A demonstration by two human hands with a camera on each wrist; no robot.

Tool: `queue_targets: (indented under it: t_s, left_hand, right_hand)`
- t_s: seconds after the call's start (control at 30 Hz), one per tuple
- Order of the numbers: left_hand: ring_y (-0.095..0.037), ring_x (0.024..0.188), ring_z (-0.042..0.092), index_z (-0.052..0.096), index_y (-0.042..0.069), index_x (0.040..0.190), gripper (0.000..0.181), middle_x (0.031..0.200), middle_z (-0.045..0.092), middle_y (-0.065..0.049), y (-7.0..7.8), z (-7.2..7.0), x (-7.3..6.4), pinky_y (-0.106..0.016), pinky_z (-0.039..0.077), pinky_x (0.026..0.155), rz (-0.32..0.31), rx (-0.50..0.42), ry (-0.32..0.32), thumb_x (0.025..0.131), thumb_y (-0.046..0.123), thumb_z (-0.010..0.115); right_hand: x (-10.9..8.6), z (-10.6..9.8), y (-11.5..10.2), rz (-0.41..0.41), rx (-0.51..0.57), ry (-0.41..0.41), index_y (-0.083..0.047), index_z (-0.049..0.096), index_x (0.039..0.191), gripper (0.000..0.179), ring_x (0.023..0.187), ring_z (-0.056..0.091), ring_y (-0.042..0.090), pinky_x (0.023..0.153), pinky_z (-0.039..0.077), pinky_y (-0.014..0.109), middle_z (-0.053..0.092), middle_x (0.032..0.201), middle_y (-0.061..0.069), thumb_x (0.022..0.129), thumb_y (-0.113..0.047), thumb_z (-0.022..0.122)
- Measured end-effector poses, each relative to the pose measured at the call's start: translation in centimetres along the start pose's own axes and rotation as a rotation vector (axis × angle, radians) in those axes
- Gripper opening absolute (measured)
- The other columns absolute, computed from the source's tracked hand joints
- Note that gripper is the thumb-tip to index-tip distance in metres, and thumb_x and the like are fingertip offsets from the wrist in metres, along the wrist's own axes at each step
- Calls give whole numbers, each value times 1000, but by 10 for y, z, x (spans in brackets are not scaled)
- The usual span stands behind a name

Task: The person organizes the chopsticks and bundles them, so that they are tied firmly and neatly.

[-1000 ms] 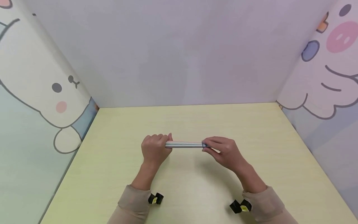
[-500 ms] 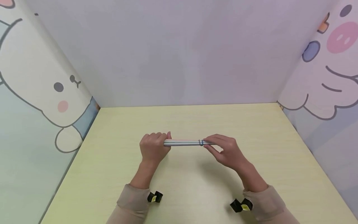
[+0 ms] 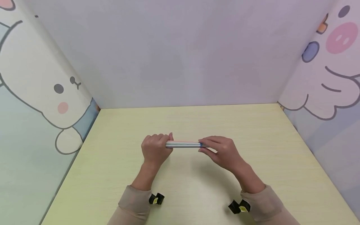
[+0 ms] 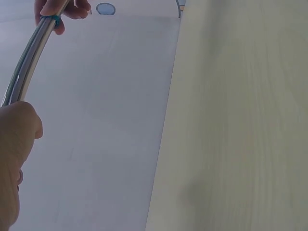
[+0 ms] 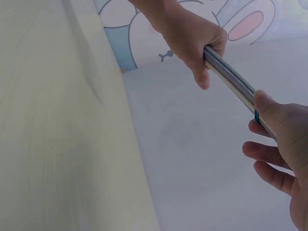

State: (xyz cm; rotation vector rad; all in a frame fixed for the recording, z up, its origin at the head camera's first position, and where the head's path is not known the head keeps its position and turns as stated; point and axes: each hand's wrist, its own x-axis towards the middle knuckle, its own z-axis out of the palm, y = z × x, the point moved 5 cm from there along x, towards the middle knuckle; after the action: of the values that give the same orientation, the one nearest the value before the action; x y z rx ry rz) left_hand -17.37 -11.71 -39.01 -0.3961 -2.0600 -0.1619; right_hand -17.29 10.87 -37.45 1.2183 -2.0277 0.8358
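A bundle of slim, silvery sticks (image 3: 182, 144) is held level above the table, spanning the gap between both hands. My left hand (image 3: 156, 148) grips one end in a fist, thumb side toward the bundle's middle. Around the other end sits a blue rubber band (image 5: 256, 115), which my right hand (image 3: 220, 151) pinches together with the sticks between thumb and fingertips. In the right wrist view, the other fingers (image 5: 272, 163) of that hand spread away from the bundle. The stick ends inside the fist are hidden, and what kind of sticks they are cannot be told.
The pale wooden tabletop (image 3: 180, 181) lies below the hands. A plain whitish wall (image 3: 185, 56) rises behind it. Cartoon-printed panels flank it, the left panel (image 3: 31, 68) and the right panel (image 3: 334, 78). Small black-and-yellow devices (image 3: 156, 199) sit at the beige sleeve cuffs.
My right hand shifted slightly right, showing two loops of the band, then came back left over it. The band sits a little nearer the left hand. The left hand has barely moved.
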Motion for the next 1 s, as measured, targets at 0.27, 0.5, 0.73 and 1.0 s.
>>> queue_targets:
  t_s: [0.27, 0.5, 0.73, 1.0]
  left_hand:
    - [-15, 38, 36, 53, 12, 54, 33, 46, 50, 1, 8, 1, 2, -27, 25, 42, 37, 2, -53, 80, 17, 73]
    - [-15, 38, 33, 51, 12, 53, 35, 46, 48, 1, 0, 1, -1, -28, 25, 42, 16, 4, -30, 80, 16, 71]
    - [-15, 38, 36, 53, 12, 53, 32, 46, 50, 0, 3, 0, 0, -28, 26, 42, 10, 5, -31, 79, 15, 72]
    - [-13, 39, 31, 49, 13, 52, 35, 45, 48, 2, 9, 4, 1, -26, 22, 43, 34, 8, -38, 80, 16, 70]
  right_hand:
    - [-5, 1, 0, 59, -97, -75, -5, 77, 108, 46, 74, 72, 15, 64, 57, 34, 76, 91, 3, 72, -31, 90]
    - [-4, -11, 3, 24, 22, -24, -4, 78, 98, 33, 76, 72, 16, 66, 56, 34, 76, 89, 2, 100, -34, 64]
    - [3, -6, -3, -39, -79, -27, -2, 77, 96, 24, 75, 71, 17, 69, 55, 38, 76, 88, 3, 78, -15, 86]
    - [5, 3, -7, 3, -86, -91, -5, 79, 104, 40, 75, 71, 13, 69, 55, 38, 77, 93, 2, 68, -17, 92]
